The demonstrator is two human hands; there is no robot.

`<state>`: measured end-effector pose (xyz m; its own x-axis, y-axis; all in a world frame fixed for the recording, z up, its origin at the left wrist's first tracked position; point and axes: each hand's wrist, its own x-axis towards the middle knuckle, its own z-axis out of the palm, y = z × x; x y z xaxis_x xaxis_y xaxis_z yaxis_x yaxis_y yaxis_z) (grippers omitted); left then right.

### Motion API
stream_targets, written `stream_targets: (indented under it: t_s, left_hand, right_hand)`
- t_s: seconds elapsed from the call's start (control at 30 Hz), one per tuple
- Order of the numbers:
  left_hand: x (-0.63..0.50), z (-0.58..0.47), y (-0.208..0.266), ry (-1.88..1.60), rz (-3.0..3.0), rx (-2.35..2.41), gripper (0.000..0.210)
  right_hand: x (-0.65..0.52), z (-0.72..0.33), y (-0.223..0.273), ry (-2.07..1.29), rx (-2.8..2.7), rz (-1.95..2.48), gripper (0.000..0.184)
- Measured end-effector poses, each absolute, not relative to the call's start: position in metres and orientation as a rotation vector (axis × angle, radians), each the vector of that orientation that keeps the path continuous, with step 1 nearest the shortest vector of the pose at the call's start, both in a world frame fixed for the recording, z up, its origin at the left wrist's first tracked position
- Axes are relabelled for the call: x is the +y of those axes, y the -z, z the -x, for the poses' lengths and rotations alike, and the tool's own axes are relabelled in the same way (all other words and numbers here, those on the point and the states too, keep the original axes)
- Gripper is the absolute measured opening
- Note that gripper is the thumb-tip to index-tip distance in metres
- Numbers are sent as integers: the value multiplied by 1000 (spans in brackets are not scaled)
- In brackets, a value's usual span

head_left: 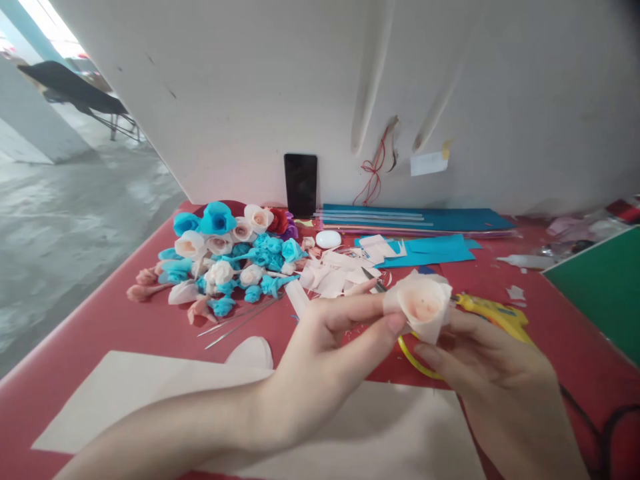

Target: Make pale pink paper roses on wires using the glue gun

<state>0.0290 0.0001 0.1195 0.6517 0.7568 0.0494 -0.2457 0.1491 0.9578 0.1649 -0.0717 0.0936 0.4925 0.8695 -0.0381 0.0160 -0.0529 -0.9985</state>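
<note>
Between my two hands, above the table, is a cream paper flower (424,303) with a pale peach centre. My left hand (330,353) pinches its left petal edge between thumb and fingers. My right hand (500,363) grips it from the right and below, with the fingertips partly hidden behind the petals. Beneath the flower lie scissors (411,359) with yellow handles, mostly covered by my hands. A yellow glue gun (493,313) rests just behind my right hand. Under my forearms is a large cream paper sheet (150,387), with a stack of rounded paper petals (253,353) at its far edge.
Finished blue, white and pink paper flowers (217,219) are heaped at the back left of the red table (100,333). Cut paper scraps (330,273), blue paper strips (425,250) and a phone (301,183) lie or stand behind. A green board (600,293) is at right.
</note>
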Motion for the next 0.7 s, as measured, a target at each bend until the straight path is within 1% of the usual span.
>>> stream_targets:
  t_s: [0.13, 0.3, 0.4, 0.57, 0.63, 0.7]
  left_hand:
    - [-1, -29, -119, -747, -1182, 499, 25]
    - [-4, -31, -117, -689, -1178, 532, 16]
    - [-4, -32, -117, -706, -1172, 554, 10]
    - [0, -33, -115, -700, -1092, 483, 3]
    - [2, -33, -113, -690, -1041, 448, 6]
    - [3, -33, -110, -685, -1000, 431, 9]
  right_hand:
    - [-71, -163, -94, -866, -796, 1458, 24]
    - [-69, -163, -95, -802, -842, 1491, 18]
    - [-70, -163, -94, -826, -879, 1466, 12]
    - [-73, -164, -92, -800, -964, 1393, 10]
    - [-74, -168, -91, -762, -1055, 1388, 10]
    - [-75, -175, -90, -705, -1171, 1385, 7]
